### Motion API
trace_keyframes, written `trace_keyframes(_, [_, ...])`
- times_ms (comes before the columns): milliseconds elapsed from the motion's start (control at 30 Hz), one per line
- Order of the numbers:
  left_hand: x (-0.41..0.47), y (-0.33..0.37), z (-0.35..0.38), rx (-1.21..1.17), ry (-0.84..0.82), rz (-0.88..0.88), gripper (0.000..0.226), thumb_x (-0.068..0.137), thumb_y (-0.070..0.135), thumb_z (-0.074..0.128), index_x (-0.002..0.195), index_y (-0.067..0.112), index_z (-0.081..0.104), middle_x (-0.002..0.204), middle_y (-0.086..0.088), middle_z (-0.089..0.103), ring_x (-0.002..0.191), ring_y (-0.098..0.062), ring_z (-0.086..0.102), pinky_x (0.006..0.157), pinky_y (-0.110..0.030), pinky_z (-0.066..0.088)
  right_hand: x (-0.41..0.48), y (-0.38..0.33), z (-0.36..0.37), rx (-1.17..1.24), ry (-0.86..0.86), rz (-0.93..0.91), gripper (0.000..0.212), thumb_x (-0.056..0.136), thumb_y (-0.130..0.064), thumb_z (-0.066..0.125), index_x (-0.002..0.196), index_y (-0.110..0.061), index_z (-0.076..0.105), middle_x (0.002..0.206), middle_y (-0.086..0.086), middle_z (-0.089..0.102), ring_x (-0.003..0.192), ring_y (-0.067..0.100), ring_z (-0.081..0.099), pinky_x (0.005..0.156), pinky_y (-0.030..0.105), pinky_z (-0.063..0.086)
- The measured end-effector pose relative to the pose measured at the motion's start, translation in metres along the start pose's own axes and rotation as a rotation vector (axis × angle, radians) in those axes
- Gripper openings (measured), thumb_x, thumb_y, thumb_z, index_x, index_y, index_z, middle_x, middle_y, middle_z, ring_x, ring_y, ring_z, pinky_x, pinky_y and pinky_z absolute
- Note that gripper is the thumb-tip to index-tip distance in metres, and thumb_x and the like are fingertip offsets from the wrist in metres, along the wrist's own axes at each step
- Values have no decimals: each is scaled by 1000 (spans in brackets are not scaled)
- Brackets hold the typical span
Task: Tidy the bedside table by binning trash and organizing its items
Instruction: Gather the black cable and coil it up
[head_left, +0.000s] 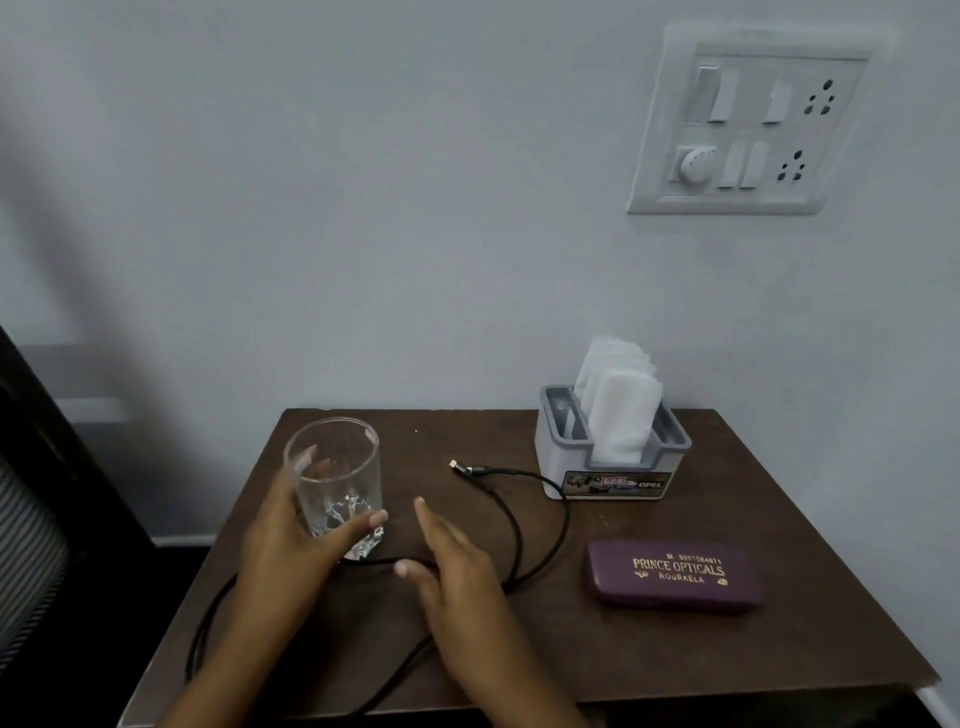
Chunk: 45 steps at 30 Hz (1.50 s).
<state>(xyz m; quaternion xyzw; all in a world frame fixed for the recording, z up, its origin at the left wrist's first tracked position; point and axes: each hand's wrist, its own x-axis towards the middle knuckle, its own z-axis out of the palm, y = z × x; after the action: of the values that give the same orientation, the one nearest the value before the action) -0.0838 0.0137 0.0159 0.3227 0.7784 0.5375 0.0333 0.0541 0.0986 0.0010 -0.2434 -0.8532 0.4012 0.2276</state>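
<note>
A clear drinking glass (335, 478) stands upright at the left of the dark brown bedside table (701, 654). My left hand (283, 540) grips the glass, fingers behind it and thumb across its front near the base. My right hand (457, 566) hovers just right of the glass with straight fingers and holds nothing; it lies over a black charging cable (540, 478). The cable loops across the table's middle and left, its plug end free near the centre back.
A grey tissue holder (613, 462) with white tissues stands at the back right. A purple spectacle case (675, 577) lies in front of it. A switchboard (748, 124) is on the wall above. Dark furniture stands at the left edge.
</note>
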Motion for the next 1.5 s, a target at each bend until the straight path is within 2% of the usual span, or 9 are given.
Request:
trace_keyframes(233, [17, -1, 11, -40, 53, 15, 77, 56, 26, 88, 124, 27, 52, 115, 8, 64, 97, -10, 62, 83, -30, 51, 42, -15, 20, 153, 85, 37, 52, 90, -9, 54, 140, -16, 39, 123, 7, 63, 113, 12, 58, 95, 23, 46])
trace_keyframes(500, [56, 8, 33, -31, 13, 18, 75, 60, 27, 86, 127, 21, 53, 107, 11, 59, 96, -8, 57, 72, -10, 40, 78, -10, 7, 213, 153, 107, 50, 90, -7, 54, 138, -14, 42, 123, 6, 63, 114, 13, 59, 97, 24, 46])
trace_keyframes(700, [74, 11, 43, -32, -20, 37, 75, 61, 25, 86, 127, 16, 52, 119, 0, 63, 100, -7, 54, 80, -17, 41, 94, -7, -2, 204, 160, 98, 42, 91, -3, 53, 132, -9, 48, 117, 9, 65, 99, 4, 57, 83, 9, 41])
trace_keyframes(933, [80, 8, 43, -41, -66, 11, 78, 60, 29, 86, 128, 19, 49, 112, 7, 57, 101, -7, 53, 81, -21, 40, 98, -3, 0, 197, 110, 154, 51, 89, -4, 57, 138, -9, 41, 129, 11, 58, 117, 18, 57, 98, 23, 44])
trace_keyframes(1033, [75, 4, 35, -86, -97, -37, 79, 61, 30, 86, 129, 20, 46, 121, 9, 52, 111, -9, 51, 86, -23, 40, 78, 5, -21, 7, 272, 143, 35, 86, -6, 60, 121, -10, 59, 117, 8, 64, 102, 19, 63, 91, 29, 50])
trace_keyframes(1100, [63, 2, 26, -107, -5, -77, 80, 66, 29, 83, 134, 19, 43, 131, 5, 49, 121, -11, 47, 93, -25, 38, 59, 13, -38, -261, 366, 126, 16, 87, -14, 60, 101, -11, 66, 101, 7, 64, 90, 23, 62, 81, 36, 51])
trace_keyframes(1233, [12, 6, 9, -184, 86, -13, 36, 78, 19, 72, 110, 30, 58, 118, 5, 62, 110, -11, 58, 95, -31, 47, 47, 17, -39, -657, 190, 285, 24, 92, -27, 52, 100, -7, 63, 108, 7, 53, 102, 25, 55, 80, 36, 48])
trace_keyframes(1367, [-39, 21, 5, -251, -21, 37, 23, 78, 21, 74, 94, 37, 68, 99, 11, 71, 93, -6, 66, 79, -15, 50, 51, 16, -33, -723, 229, 229, 22, 92, -5, 42, 96, -4, 64, 107, 10, 57, 94, 28, 58, 75, 37, 48])
trace_keyframes(1500, [-66, 37, -3, -78, -29, 265, 21, 73, 38, 61, 92, 38, 68, 98, 23, 67, 93, 6, 61, 78, -11, 47, 38, 10, -41, -508, 327, 138, 16, 91, -17, 46, 89, -12, 60, 92, 6, 63, 85, 26, 60, 70, 36, 46])
